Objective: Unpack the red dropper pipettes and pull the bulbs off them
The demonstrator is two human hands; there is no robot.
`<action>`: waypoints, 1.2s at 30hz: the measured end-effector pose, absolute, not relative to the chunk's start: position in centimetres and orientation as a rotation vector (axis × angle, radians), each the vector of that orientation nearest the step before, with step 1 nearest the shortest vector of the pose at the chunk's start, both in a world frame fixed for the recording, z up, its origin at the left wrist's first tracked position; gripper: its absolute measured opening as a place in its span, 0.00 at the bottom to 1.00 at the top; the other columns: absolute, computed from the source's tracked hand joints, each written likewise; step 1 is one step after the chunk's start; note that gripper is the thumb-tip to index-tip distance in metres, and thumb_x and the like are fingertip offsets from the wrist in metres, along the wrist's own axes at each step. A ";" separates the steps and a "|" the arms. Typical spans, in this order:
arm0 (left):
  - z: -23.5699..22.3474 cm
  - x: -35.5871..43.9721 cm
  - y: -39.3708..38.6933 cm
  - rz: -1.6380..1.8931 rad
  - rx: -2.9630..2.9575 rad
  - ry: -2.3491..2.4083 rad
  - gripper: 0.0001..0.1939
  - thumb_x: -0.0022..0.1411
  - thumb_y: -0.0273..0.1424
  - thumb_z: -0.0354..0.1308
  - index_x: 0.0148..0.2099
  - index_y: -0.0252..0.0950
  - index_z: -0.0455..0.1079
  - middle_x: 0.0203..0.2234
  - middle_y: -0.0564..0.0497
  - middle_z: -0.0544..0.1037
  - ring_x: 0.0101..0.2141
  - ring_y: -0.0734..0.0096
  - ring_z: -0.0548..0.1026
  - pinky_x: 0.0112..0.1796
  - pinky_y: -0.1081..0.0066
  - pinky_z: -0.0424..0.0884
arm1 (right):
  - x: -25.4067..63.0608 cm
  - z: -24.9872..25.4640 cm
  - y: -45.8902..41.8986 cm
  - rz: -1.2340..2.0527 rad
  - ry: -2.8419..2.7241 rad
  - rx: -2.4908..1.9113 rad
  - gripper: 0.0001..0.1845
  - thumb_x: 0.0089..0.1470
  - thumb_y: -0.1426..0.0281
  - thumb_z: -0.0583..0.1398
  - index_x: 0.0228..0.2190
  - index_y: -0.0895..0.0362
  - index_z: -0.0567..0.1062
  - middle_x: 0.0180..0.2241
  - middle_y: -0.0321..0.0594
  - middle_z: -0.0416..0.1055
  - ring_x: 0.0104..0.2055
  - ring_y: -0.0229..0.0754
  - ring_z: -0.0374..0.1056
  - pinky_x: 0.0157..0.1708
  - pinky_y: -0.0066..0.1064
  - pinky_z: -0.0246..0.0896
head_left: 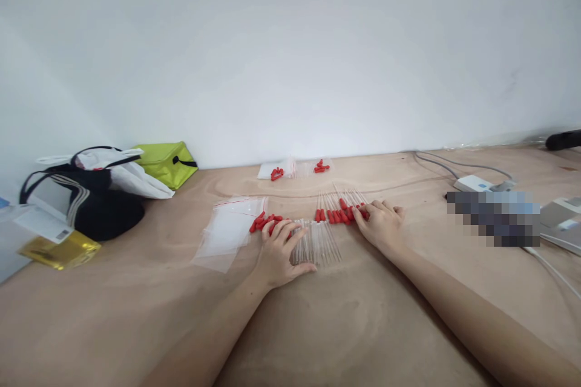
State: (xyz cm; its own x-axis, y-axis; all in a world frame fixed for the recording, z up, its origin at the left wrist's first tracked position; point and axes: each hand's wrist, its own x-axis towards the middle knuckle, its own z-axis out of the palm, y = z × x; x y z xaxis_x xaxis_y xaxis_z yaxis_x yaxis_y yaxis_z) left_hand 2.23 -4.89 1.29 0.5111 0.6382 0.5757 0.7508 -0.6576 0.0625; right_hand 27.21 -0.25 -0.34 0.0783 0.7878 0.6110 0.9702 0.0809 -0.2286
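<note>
In front of me lies a row of thin clear tubes (313, 245), which look like glass dropper tubes. Beyond them is a second fan of tubes (338, 196) pointing toward the wall. Red rubber bulbs (336, 216) are bunched at the tubes' ends. My left hand (279, 254) rests spread over the near row's left side, its fingertips touching more red bulbs (258, 221) and its thumb stretched out on the table. My right hand (381, 224) has its fingers curled around the red bulbs at the right end; the fingers partly hide them.
Clear zip bags (227, 227) lie left of the tubes. Filled bags with red bulbs (276, 173) sit near the wall. At left are a black cap (106, 211), a lime-green bag (166, 163) and a gold packet (63, 249). A power strip (474, 183) with cables is at right.
</note>
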 end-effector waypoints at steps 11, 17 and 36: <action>0.8 4.2 -4.3 -0.754 -2.421 -1.448 0.46 0.37 0.59 0.55 0.54 0.36 0.59 0.48 0.40 0.66 0.50 0.49 0.60 0.50 0.44 0.41 | 26.7 -0.3 -1.7 -0.345 -1.638 -1.538 0.20 0.54 0.57 0.50 0.22 0.55 0.74 0.23 0.39 0.70 0.29 0.41 0.59 0.34 0.34 0.41; 0.9 4.4 -4.3 -0.794 -2.392 -1.457 0.45 0.39 0.58 0.56 0.54 0.34 0.59 0.48 0.39 0.67 0.49 0.48 0.60 0.50 0.44 0.42 | 25.9 -0.1 -3.5 -0.173 -1.801 -1.269 0.13 0.53 0.64 0.54 0.24 0.55 0.74 0.22 0.36 0.68 0.28 0.38 0.59 0.33 0.33 0.43; 1.2 2.1 -6.0 -1.056 -2.368 -0.952 0.09 0.60 0.29 0.51 0.29 0.38 0.69 0.19 0.57 0.72 0.27 0.75 0.68 0.44 0.60 0.52 | 22.9 -0.3 -5.0 -0.100 -2.117 -0.798 0.09 0.50 0.63 0.58 0.34 0.49 0.75 0.26 0.33 0.71 0.30 0.36 0.58 0.35 0.34 0.43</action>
State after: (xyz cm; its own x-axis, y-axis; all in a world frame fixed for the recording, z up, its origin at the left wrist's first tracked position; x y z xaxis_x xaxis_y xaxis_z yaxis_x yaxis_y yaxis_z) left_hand 2.05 -6.02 1.24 0.4891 0.4285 0.7597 0.7115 -0.6999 -0.0633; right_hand 22.91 -5.05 -0.30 -0.4360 0.5061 0.7442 0.5741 0.7932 -0.2030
